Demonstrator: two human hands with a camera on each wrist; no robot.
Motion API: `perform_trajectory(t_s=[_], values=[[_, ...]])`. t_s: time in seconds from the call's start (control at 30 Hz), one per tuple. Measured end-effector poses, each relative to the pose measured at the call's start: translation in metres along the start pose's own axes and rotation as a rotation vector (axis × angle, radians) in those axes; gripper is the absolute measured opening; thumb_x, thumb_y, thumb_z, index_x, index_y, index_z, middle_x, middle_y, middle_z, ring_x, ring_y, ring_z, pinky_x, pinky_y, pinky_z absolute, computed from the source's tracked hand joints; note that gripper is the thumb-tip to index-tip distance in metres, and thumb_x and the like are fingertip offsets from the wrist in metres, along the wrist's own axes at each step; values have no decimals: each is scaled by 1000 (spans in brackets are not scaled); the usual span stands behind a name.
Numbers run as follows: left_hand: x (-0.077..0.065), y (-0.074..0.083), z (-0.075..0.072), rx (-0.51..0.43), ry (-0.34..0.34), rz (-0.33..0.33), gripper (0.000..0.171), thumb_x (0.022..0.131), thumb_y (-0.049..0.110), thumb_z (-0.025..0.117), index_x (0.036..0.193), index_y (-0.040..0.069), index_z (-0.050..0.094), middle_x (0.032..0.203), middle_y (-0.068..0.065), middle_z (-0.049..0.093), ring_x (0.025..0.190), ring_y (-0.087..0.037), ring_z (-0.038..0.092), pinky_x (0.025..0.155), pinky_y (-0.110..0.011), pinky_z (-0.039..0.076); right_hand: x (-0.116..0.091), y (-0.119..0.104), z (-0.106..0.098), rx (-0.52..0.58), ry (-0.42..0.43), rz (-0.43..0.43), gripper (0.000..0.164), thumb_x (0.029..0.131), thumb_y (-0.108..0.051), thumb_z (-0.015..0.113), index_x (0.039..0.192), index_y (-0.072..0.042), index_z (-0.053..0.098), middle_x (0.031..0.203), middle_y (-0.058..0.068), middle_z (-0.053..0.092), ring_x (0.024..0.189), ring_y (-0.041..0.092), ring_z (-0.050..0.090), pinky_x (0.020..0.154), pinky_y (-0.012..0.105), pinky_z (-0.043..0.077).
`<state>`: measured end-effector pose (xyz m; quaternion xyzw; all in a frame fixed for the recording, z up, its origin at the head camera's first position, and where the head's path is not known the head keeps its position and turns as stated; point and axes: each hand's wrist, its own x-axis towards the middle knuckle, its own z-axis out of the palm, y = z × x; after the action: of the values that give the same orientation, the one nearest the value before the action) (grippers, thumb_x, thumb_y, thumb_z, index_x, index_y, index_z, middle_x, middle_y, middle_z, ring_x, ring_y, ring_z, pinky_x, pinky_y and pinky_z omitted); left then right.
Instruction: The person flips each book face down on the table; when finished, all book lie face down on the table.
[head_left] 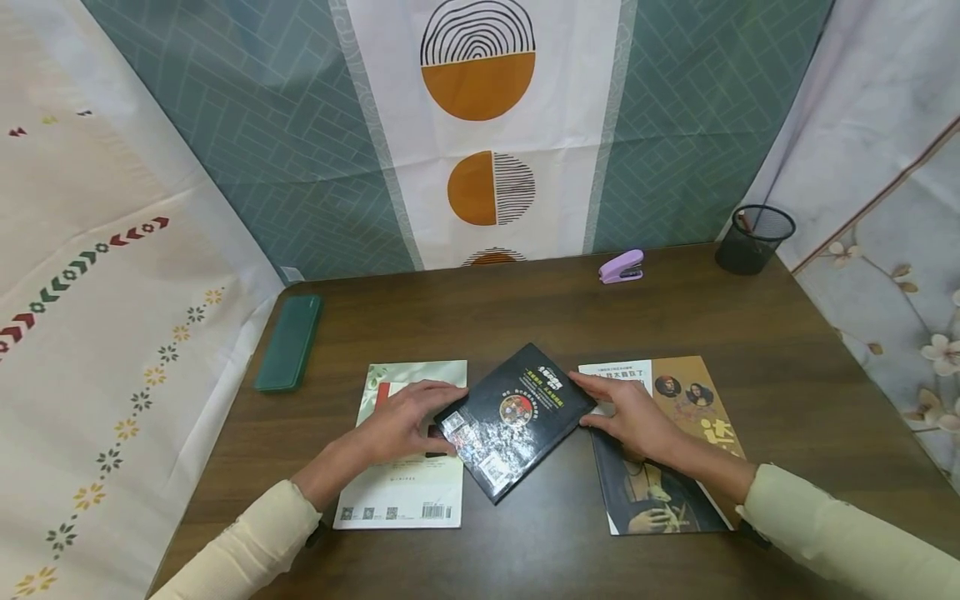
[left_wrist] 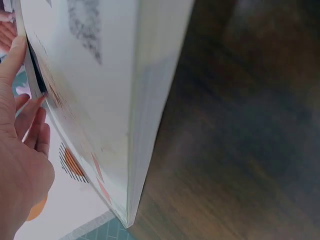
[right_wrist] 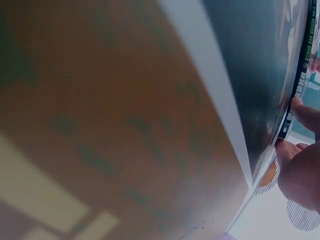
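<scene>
Pinching a black book (head_left: 517, 429) at opposite corners, the left hand (head_left: 408, 421) and right hand (head_left: 633, 417) each have thumb and fingers clamped on it, probably to keep it steady while it is turned askew. It spans the gap between one pale book (head_left: 420, 483) and one brown-and-dark book (head_left: 656, 496), so three books in all; whether it rests on the table (head_left: 540, 542) is unclear. Farther off stand one green case (head_left: 291, 343), one purple stapler (head_left: 621, 267) and one mesh pen holder (head_left: 750, 247), perhaps set back to leave working room.
</scene>
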<state>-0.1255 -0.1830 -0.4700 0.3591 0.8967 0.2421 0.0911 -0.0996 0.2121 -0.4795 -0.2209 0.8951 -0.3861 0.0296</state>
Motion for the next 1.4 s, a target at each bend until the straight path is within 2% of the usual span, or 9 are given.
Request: perform_trajectory(t_s=[0.13, 0.43, 0.63, 0.9, 1.1, 1.27, 1.4], values=[[0, 2, 1, 35, 9, 41, 86, 81, 51, 92, 153, 18, 59, 153, 3, 59, 145, -24, 48, 118, -55, 40, 0, -2, 0, -17, 16, 13, 71, 84, 5, 86, 149, 4, 57, 145, 24, 62, 123, 39, 68, 95, 49, 58], [-2, 3, 6, 52, 3, 108, 88, 84, 49, 90, 156, 13, 55, 160, -1, 52, 149, -27, 44, 118, -56, 39, 4, -6, 0, -38, -12, 26, 71, 87, 1, 86, 150, 4, 56, 146, 25, 61, 124, 40, 67, 96, 53, 57], [-6, 8, 7, 58, 15, 102, 87, 80, 53, 92, 152, 15, 61, 156, 2, 56, 145, -24, 46, 116, -54, 41, 6, -7, 0, -67, 16, 35, 64, 88, 1, 85, 147, 2, 61, 140, 23, 66, 121, 41, 69, 90, 53, 60], [-9, 10, 9, 52, -34, 76, 85, 82, 53, 90, 153, 17, 61, 163, 1, 49, 153, -24, 38, 120, -55, 38, 8, -10, -1, -83, 44, 42, 59, 89, 2, 84, 144, 2, 64, 135, 23, 69, 118, 40, 70, 84, 48, 60], [-11, 12, 11, 69, -11, 123, 84, 80, 55, 91, 150, 17, 63, 158, -1, 53, 150, -24, 41, 120, -56, 37, 12, -9, -1, -101, 58, 35, 56, 89, 3, 83, 142, 2, 65, 134, 23, 70, 117, 38, 71, 82, 47, 59], [-12, 17, 12, 65, -47, 101, 88, 82, 57, 89, 155, 18, 58, 166, -2, 45, 156, -23, 33, 120, -56, 37, 13, -7, -1, -109, 55, 29, 56, 90, 2, 83, 142, 1, 65, 132, 22, 71, 109, 33, 74, 71, 36, 57], [-13, 21, 13, 46, -65, 85, 87, 82, 56, 89, 154, 19, 59, 165, -2, 45, 155, -22, 34, 119, -55, 39, 17, -5, -2, -95, 43, 19, 55, 91, 4, 81, 143, 0, 65, 126, 21, 74, 100, 28, 74, 59, 28, 50]])
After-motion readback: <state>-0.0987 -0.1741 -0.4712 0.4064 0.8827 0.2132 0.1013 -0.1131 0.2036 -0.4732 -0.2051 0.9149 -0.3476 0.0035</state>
